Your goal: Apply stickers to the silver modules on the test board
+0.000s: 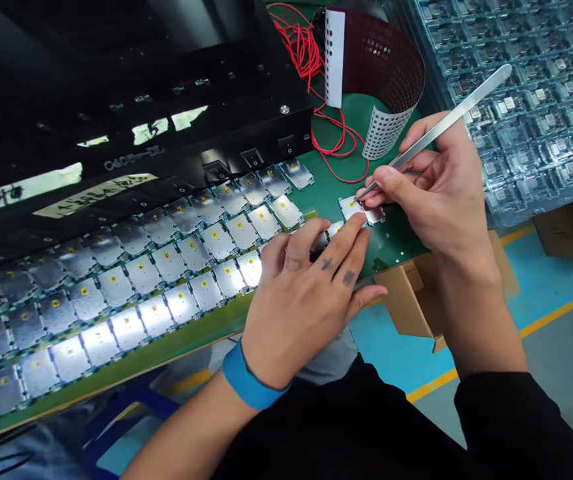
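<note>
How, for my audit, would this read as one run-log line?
Right hand: steel tweezers, tip at metal-topped module | left hand: beside it, over green board

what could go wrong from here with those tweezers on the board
The steel tweezers in the right hand have their tips on a small silver module, so a slip could scratch it or knock it out of line. The left hand rests bare fingers on neighbouring modules, which might smudge or shift them.
</note>
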`<state>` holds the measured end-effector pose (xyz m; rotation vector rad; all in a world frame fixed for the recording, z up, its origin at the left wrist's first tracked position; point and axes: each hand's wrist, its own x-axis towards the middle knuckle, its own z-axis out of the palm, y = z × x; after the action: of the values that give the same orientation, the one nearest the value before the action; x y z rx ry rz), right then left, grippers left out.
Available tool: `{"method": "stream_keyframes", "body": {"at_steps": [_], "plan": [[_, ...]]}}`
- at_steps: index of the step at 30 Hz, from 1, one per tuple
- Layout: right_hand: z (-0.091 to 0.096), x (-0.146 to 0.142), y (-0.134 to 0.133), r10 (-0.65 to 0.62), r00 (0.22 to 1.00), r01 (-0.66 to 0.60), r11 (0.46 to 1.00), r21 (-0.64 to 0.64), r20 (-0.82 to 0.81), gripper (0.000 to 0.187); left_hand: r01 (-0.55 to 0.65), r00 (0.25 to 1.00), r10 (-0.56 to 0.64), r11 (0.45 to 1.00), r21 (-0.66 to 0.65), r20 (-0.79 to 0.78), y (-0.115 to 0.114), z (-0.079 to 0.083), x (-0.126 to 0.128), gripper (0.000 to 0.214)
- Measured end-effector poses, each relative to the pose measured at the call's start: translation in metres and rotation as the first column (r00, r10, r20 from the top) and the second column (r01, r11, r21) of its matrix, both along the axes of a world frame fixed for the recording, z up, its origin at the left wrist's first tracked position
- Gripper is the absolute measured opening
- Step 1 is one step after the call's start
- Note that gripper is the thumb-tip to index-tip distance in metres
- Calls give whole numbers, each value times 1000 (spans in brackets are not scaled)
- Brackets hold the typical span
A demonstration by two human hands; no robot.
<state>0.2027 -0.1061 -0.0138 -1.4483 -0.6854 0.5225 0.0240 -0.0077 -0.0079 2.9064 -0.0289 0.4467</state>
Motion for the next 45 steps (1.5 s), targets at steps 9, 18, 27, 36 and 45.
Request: {"method": "stream_keyframes", "body": {"at_steps": [9,18,27,36,45], "plan": [[-1,0,0,3,1000,-3,1000,1,12,51,-5,1000,5,998,55,9,-1,-1,1,54],[1,0,0,20,1000,-20,1000,1,15,51,-10,1000,10,997,79,1,-1,0,1,54],[3,-3,0,2,1000,-2,1000,8,11,51,-17,1000,19,993,113,-20,-2,-1,1,56],[-1,-3,0,9,999,-11,999,41,48,49,-10,1000,9,996,88,14,-2,-5,2,54],[8,-31,-16,-36,984,-18,955,296,176,29,-3,985,14,998,-62,174,13,18,-21,22]]}}
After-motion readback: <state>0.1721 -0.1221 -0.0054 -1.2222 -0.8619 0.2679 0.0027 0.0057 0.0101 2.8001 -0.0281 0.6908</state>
